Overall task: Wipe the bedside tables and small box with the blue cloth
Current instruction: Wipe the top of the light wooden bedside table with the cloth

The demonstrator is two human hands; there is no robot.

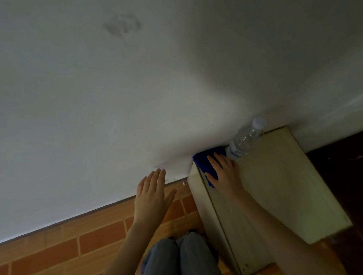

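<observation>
The right hand (224,173) lies flat with straight fingers, pressing the folded blue cloth (202,159) onto the far left corner of the pale wooden bedside worktop (277,184), seemingly to wipe around the clear plastic bottle (245,141). The left hand (151,196) hovers spread and empty, probably for balance.

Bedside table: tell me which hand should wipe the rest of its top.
Right. The right hand presses the blue cloth on the table; the left hand hangs empty over the floor.
</observation>
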